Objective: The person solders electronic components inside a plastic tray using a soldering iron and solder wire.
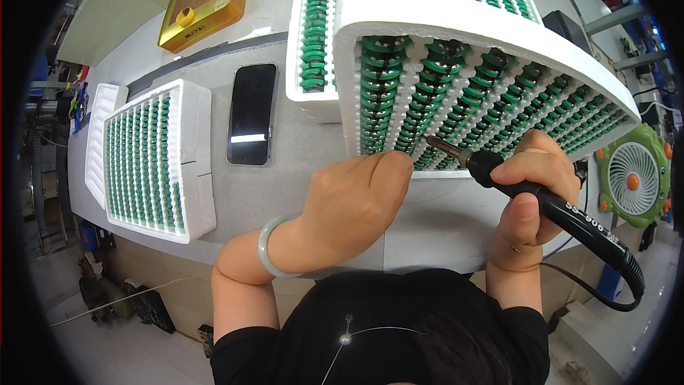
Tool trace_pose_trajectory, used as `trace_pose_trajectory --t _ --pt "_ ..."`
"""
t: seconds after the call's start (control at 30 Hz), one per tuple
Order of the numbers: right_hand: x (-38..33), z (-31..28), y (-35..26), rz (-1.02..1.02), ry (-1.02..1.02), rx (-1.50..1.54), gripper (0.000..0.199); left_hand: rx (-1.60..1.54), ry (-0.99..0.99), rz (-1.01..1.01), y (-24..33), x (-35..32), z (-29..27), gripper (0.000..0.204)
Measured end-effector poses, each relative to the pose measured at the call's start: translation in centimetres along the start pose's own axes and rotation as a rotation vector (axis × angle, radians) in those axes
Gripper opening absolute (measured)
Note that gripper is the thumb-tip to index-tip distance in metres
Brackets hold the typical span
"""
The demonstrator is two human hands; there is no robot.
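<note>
My right hand grips a black soldering iron by its handle, the thumb and fingers wrapped round it. The iron's metal tip points left, at the rows of small round green circuit boards packed in a tilted white foam tray. At the tray's lower edge is my left hand, its fingers pinched together close to the iron's tip. Whatever lies in that pinch is hidden behind the knuckles. Whether the tip touches a board cannot be made out.
Behind the tilted tray lies another foam tray of green boards. A phone rests on the grey table, with a smaller foam tray further left. A yellow box stands far left, a green fan at the right. The iron's cable loops right.
</note>
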State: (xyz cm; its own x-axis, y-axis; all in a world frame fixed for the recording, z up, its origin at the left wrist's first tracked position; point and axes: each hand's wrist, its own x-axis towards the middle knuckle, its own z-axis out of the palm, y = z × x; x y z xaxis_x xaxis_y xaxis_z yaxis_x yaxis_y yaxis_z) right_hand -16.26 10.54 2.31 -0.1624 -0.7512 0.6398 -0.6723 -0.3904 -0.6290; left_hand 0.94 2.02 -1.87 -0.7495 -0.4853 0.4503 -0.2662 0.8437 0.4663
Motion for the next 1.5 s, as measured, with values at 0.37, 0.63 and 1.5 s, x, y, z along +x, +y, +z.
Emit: trace_pose_trajectory --t 0.37,0.63,1.5 --pt "0.0 0.2 0.0 -0.006 0.018 0.005 0.034 0.012 0.102 0.078 -0.6 0.0 0.9 0.012" --pt "0.0 0.1 -0.1 0.006 0.032 -0.006 0.035 -0.008 0.113 0.089 -0.5 0.2 1.1 0.012" --pt "-2.8 -2.0 -1.9 0.054 0.195 0.117 0.042 -0.173 -0.013 0.016 -0.9 -1.5 -1.6 0.01"
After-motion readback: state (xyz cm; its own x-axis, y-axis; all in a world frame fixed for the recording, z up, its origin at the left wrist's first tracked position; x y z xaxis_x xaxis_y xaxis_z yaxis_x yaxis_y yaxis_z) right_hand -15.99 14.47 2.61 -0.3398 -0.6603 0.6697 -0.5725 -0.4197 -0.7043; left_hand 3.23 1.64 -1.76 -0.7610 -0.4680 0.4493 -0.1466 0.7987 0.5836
